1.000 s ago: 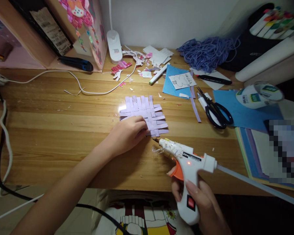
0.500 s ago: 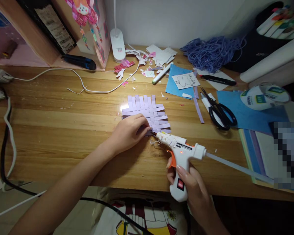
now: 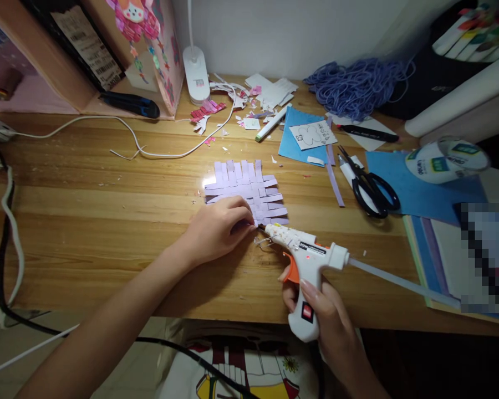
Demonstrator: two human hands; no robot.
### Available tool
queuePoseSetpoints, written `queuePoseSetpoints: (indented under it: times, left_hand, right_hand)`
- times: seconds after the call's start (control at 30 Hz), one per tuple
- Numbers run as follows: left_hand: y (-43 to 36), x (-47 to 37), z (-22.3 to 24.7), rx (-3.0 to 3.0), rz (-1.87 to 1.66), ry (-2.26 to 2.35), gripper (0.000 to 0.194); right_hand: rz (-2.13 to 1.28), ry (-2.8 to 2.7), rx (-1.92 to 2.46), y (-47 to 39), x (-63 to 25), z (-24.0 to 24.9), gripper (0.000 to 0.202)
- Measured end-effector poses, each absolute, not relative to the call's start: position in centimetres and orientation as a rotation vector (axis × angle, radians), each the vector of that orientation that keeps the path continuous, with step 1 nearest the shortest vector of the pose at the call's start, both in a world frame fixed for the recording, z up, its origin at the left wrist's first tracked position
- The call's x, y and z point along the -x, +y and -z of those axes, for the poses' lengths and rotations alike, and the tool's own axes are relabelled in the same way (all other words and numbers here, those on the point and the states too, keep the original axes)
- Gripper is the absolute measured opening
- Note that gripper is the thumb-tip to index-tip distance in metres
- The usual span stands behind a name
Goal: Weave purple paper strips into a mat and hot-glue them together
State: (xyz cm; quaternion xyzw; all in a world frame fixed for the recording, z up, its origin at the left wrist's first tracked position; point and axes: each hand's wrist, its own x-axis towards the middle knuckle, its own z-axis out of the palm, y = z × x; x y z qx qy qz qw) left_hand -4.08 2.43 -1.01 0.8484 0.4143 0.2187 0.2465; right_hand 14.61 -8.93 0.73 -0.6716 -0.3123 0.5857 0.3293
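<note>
A woven mat of purple paper strips (image 3: 249, 185) lies on the wooden table, its loose ends sticking out at the edges. My left hand (image 3: 220, 230) covers its lower left part, thumb and fingers pinched on a strip at the near edge. My right hand (image 3: 326, 310) is wrapped round the handle of a white glue gun (image 3: 305, 257) with an orange trigger. The gun's nozzle points left and is right beside my left fingertips at the mat's near edge. A clear glue stick (image 3: 399, 281) juts from its back.
Black scissors (image 3: 372, 191), blue paper (image 3: 419, 191) and a tape roll (image 3: 444, 160) lie to the right. Paper scraps (image 3: 270, 91), a marker (image 3: 274, 123) and blue yarn (image 3: 357, 88) are at the back. A white cable (image 3: 162, 155) crosses the back left; a box cutter (image 3: 131, 104) lies beyond it.
The view has shifted slightly, so things on the table appear a little further left. My left hand and the glue gun nozzle remain at the mat's near edge, almost unmoved.
</note>
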Motion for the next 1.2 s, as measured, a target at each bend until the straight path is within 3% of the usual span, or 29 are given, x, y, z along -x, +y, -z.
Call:
queuePoseSetpoints:
  times: [0.4, 0.77, 1.1, 1.2]
  left_hand:
    - [2.1, 4.0, 0.7, -2.360, -0.561, 1.134, 0.020]
    - [2.2, 3.7, 0.8, -2.211, -0.594, 1.177, 0.014]
    - [2.6, 1.2, -0.9, -2.458, -0.378, 1.361, 0.026]
    - [3.2, 0.6, -0.8, -2.558, -0.293, 1.282, 0.019]
  right_hand:
    - [-1.519, -0.786, 1.659, -9.7, -15.6, -0.5, 0.043]
    - [-1.534, -0.744, 1.410, -9.7, -16.6, 0.1, 0.043]
    - [-1.534, -0.693, 1.439, -9.8, -16.7, -0.1, 0.044]
    - [-1.496, -0.645, 1.494, -10.0, -16.9, -0.4, 0.040]
